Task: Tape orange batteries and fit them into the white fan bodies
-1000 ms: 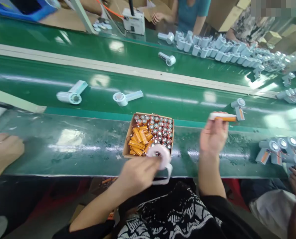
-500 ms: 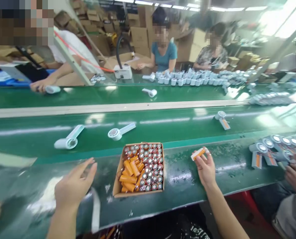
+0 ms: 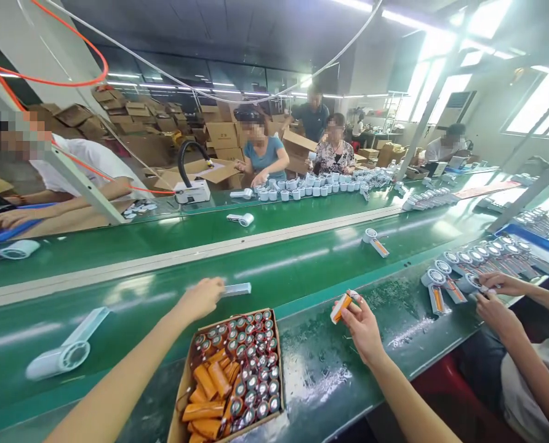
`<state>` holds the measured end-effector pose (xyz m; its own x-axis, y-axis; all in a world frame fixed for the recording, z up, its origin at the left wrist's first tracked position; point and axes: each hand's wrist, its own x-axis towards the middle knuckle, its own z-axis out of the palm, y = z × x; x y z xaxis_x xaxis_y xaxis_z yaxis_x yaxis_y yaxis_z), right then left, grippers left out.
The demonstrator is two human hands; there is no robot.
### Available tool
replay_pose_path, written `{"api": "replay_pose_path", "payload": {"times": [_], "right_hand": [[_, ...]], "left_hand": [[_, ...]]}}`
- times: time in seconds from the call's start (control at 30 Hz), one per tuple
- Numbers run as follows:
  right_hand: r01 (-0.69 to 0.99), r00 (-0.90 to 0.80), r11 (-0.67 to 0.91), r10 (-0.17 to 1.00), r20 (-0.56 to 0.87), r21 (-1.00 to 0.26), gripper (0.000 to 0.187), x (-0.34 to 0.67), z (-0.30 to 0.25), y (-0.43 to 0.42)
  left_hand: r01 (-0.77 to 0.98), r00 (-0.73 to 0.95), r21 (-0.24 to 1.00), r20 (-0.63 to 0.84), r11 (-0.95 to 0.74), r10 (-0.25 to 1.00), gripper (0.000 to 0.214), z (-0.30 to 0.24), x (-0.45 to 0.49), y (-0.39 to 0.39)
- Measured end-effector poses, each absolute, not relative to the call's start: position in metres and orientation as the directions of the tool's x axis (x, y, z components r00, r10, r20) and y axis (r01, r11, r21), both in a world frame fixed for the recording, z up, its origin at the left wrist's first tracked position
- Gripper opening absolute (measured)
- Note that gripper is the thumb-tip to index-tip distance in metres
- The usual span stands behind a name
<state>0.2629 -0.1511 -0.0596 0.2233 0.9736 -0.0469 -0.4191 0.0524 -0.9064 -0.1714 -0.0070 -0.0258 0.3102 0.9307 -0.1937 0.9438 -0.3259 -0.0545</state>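
My left hand reaches across the belt with its fingers curled over the round head of a white handheld fan shell. Only the fan's open handle shows, pointing right. In my right hand, above the dark bench edge, an orange-wrapped battery with a white strip along its side is pinched between thumb and fingers. Between my arms stands a cardboard box packed with upright batteries, several orange ones lying loose on the left. Another fan shell lies on the belt at left.
A fan with an orange battery in its handle lies on the belt. At right, a co-worker's hands work beside rows of fans. Across the line, people sit behind piled fan heads. A metal post rises at left.
My left hand has moved forward and right from above the bench to the fan shell on the belt. My right hand still holds the battery. The view has turned and lifted.
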Motion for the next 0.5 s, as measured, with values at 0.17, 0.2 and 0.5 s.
{"api": "replay_pose_path", "payload": {"times": [0.17,0.2,0.5], "right_hand": [[-0.296,0.026,0.142,0.99,0.14,-0.945,0.059,0.222,-0.032,-0.103],[-0.271,-0.022,0.154,0.986,0.166,-0.95,0.057,0.213,-0.029,-0.093],[0.228,-0.389,0.267,0.906,0.164,-0.936,0.037,0.144,-0.039,-0.001]], "left_hand": [[0.897,0.433,0.005,-0.221,-0.443,0.874,0.03,-0.027,-0.105,0.015],[0.901,0.426,0.018,-0.226,-0.433,0.876,0.029,-0.028,-0.098,0.017],[0.923,0.366,0.224,-0.255,-0.313,0.895,0.016,-0.027,-0.114,0.031]]}}
